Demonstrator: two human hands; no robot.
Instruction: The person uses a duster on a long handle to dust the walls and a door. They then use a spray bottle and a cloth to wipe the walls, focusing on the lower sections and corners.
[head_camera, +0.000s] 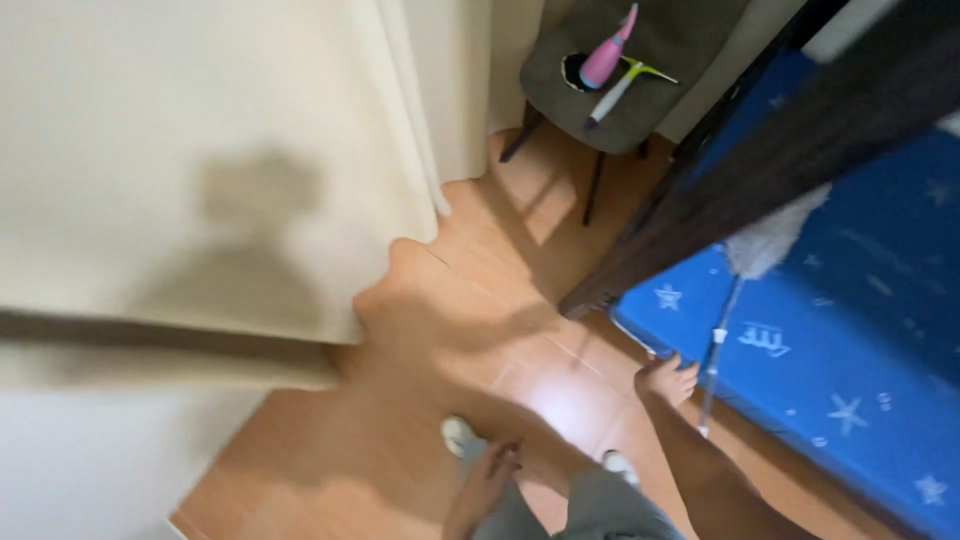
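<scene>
My right hand (666, 381) is closed around the thin white handle of a duster (766, 243), whose fluffy grey head rests against the dark wooden bed frame (700, 215) above a blue mattress (850, 340) with white stars. Hanging low near my leg, my left hand (488, 478) holds nothing, its fingers loosely curled. My feet in white shoes (458, 434) stand on the orange tiled floor (480, 330).
A cream curtain (200, 160) fills the left side. At the back stands a grey chair (600, 90) carrying a pink bottle (606, 55) and a green-handled squeegee (628, 80).
</scene>
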